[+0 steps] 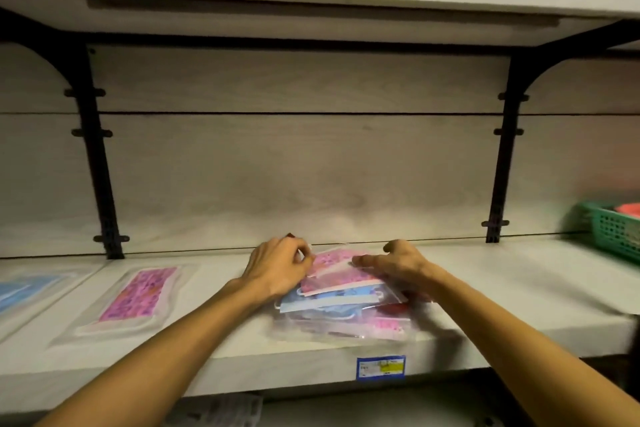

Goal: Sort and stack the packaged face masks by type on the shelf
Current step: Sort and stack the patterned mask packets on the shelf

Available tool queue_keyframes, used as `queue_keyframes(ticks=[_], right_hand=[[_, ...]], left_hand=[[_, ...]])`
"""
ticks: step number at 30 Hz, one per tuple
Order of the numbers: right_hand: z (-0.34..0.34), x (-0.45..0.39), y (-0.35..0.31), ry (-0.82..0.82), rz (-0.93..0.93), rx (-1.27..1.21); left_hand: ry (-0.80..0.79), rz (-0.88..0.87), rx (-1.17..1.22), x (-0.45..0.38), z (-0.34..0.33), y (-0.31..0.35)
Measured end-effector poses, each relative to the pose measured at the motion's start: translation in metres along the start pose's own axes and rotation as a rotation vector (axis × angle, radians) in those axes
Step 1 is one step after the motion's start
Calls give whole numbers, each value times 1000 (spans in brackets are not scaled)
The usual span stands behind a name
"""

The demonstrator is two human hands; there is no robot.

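Observation:
A loose pile of packaged masks (pixel 346 308) lies on the shelf (pixel 225 333) at centre. Its top pack is pink-patterned (pixel 341 270), with blue packs (pixel 332 298) beneath. My left hand (pixel 277 265) pinches the top pink pack's left edge with curled fingers. My right hand (pixel 398 263) rests on the pack's right side, fingers laid flat across it. To the left, a single pink-patterned pack (pixel 136 295) lies alone, and a blue pack (pixel 24 291) lies at the far left edge.
A green plastic basket (pixel 613 229) with something red in it stands at the far right of the shelf. Black brackets (pixel 100 163) hold the upper shelf overhead. A blue price label (pixel 381 367) is stuck on the shelf's front edge.

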State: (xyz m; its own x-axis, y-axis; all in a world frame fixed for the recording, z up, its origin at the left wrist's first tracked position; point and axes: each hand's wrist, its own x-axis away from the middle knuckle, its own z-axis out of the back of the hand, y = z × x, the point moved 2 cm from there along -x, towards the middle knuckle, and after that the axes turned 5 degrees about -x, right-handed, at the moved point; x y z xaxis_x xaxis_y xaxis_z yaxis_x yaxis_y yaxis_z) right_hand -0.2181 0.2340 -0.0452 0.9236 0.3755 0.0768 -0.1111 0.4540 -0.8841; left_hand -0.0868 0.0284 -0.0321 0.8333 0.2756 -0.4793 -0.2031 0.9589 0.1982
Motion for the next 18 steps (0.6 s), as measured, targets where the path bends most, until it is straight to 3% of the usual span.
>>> queue_keyframes(ticks=[3,8,13,18], right_hand=[[1,4,0,-23,36,75],[8,9,3,-22,89,213],[17,10,10,-41,66,200],[21,7,7,-64,127,-8]], left_hand=[[-50,67,-10,-5,-5,-7],[-402,184,162,-10,-18,-25],[-299,274,324,-14,-12,-47],[-447,419,367,-13,3,-54]])
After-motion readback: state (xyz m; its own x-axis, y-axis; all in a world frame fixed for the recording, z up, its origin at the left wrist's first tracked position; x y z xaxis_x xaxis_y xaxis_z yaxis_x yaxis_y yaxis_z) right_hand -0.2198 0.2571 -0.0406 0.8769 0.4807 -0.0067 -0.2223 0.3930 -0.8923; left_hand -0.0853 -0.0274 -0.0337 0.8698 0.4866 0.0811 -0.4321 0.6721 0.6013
